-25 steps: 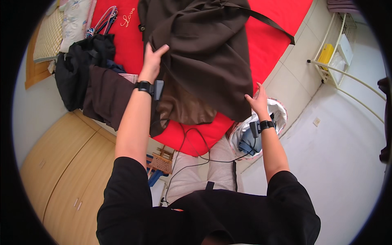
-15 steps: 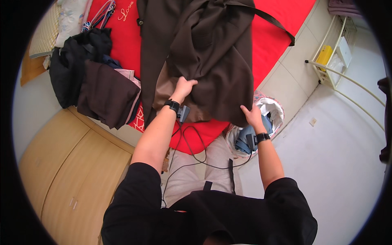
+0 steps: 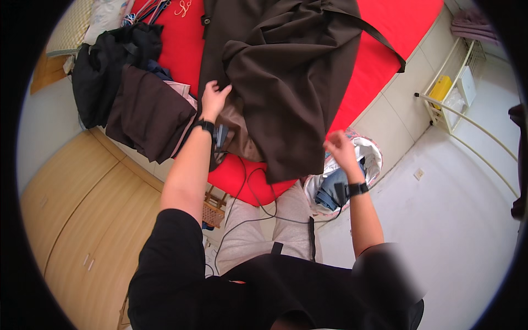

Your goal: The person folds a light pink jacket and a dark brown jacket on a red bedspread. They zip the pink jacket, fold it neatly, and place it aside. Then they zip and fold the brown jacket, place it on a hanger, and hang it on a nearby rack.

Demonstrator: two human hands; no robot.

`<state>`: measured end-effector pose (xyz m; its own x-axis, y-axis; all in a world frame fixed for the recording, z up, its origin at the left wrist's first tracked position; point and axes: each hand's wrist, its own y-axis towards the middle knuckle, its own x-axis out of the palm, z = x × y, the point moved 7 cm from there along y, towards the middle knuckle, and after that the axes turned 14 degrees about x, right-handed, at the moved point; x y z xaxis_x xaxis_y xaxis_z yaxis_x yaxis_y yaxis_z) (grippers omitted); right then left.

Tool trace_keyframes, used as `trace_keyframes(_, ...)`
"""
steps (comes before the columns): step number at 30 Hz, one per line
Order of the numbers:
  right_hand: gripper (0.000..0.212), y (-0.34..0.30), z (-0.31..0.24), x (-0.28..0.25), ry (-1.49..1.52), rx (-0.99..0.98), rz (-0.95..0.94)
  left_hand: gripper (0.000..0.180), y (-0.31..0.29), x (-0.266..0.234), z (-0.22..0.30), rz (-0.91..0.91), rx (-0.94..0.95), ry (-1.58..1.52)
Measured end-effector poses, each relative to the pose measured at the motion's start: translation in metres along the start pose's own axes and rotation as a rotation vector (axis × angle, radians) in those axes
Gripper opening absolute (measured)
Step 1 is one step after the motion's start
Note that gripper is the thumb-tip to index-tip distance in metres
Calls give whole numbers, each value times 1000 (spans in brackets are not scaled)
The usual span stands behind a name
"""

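Note:
A dark brown coat (image 3: pixel 286 104) with a long belt (image 3: pixel 383 43) lies spread over the red bed cover (image 3: pixel 379 66). Its near right panel falls in folds, and a strip of lighter brown lining (image 3: pixel 235 129) shows beside it. My left hand (image 3: pixel 214 100) is over the coat's left part, fingers apart and holding nothing. Just off the coat's right edge is my right hand (image 3: pixel 342 149), its fingers loosely bent and apart, with no cloth in them. Both wrists wear black straps with small devices, joined to a dark cable (image 3: pixel 253 221).
Folded dark clothes (image 3: pixel 151 113) and a black garment (image 3: pixel 110 71) lie at the left. Near my right hand stands a lined basket (image 3: pixel 373 157) holding jeans (image 3: pixel 334 190). Wooden cabinets (image 3: pixel 82 220) flank the left; a cream metal rack (image 3: pixel 445 104) stands right.
Both hands have let go of the coat. My left hand has moved left and outward; the right panel has dropped toward me and settled lower. The view has shifted slightly.

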<state>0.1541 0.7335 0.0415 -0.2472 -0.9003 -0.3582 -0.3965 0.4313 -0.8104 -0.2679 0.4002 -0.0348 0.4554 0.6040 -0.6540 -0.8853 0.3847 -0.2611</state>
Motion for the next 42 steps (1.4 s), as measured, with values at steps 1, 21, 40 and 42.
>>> trace_keyframes(1, 49, 15, -11, -10, 184, -70, 6, 85, -23, -10, -12, 17, 78, 102)
trace_keyframes(21, 74, -40, 117, 109, -802, 304, -444, 34, -193, -119, -118, -9, -157, 165)
trace_keyframes(40, 66, 199, -380, 83, -228, -430, 456, 41, -314, 54, 74, -1219, 365, 192)
trace_keyframes(42, 78, 219, -388, 87, -261, -398, 473, 41, -310, 84, 47, -1161, 247, 197)
